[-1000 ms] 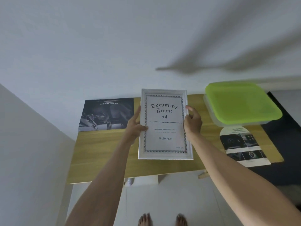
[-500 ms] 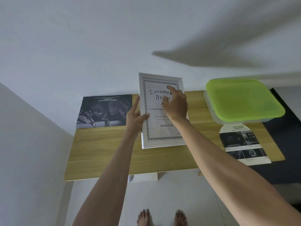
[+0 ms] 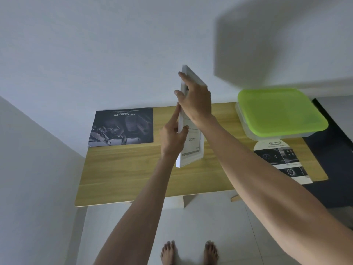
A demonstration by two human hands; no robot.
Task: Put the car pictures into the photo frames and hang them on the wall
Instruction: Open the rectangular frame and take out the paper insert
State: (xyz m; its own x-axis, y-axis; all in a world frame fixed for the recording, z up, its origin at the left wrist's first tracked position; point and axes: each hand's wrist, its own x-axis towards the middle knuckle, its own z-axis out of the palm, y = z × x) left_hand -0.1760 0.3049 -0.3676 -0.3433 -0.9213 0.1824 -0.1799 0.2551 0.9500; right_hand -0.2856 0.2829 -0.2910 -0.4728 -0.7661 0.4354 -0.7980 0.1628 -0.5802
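A pale wall (image 3: 95,44) fills the upper half of the view, with a broad soft shadow at about 1 o'clock. Below it a wooden table (image 3: 133,169) stands against the wall, spanning from 9 to 3 o'clock; tiled floor (image 3: 210,226) and two bare feet (image 3: 189,252) show at 6 o'clock.

On the table at 3 o'clock sits a clear plastic box with a green lid (image 3: 280,109). Just below it, partly tucked under the box, lies a car picture with a rounded top (image 3: 282,161) reaching to the table's near edge. At 9 o'clock a dark car picture (image 3: 122,127) lies flat against the wall, its printed heading upside down to the camera.

At the centre, a person holds a white photo frame (image 3: 191,150) above the table, turned nearly edge-on so only a narrow slice of its printed paper insert shows. The frame stands roughly upright, its top edge rising in front of the wall at 12 o'clock, its lower corner hanging over the tabletop without touching it.

The right hand (image 3: 196,100) grips the frame's upper part, fingers curled over its left edge and close together. The left hand (image 3: 172,138) pinches the frame's left edge lower down, thumb on the front, index finger stretched straight up along the edge.
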